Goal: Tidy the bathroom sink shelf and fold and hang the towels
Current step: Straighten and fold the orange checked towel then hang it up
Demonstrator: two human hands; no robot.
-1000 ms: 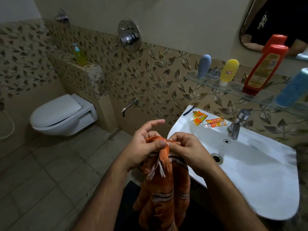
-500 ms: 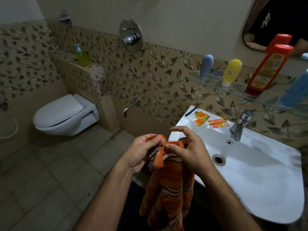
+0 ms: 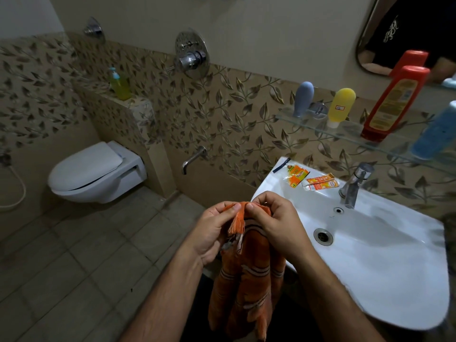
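Note:
An orange striped towel (image 3: 246, 287) hangs in front of me, left of the white sink (image 3: 370, 262). My left hand (image 3: 212, 233) pinches its fringed top edge between thumb and fingers. Close beside it, my right hand (image 3: 274, 225) pinches the same edge, thumbs almost touching. The glass shelf (image 3: 345, 134) above the sink carries a grey bottle (image 3: 303, 98), a yellow bottle (image 3: 340, 107), a red bottle (image 3: 392, 104) and a blue bottle (image 3: 436, 132). Orange sachets (image 3: 297, 176) and a small orange tube (image 3: 320, 183) lie on the sink's back rim.
A chrome tap (image 3: 352, 186) stands at the sink's back. A white toilet (image 3: 96, 174) hangs on the left wall, with a green soap bottle (image 3: 119, 85) on the ledge above. A wall spout (image 3: 193, 159) and shower mixer (image 3: 192, 58) sit between. A mirror (image 3: 407, 33) hangs upper right.
Both hands have shifted their hold along the towel's top edge and now pinch it close together. My left forefinger, raised before, has curled down onto the cloth.

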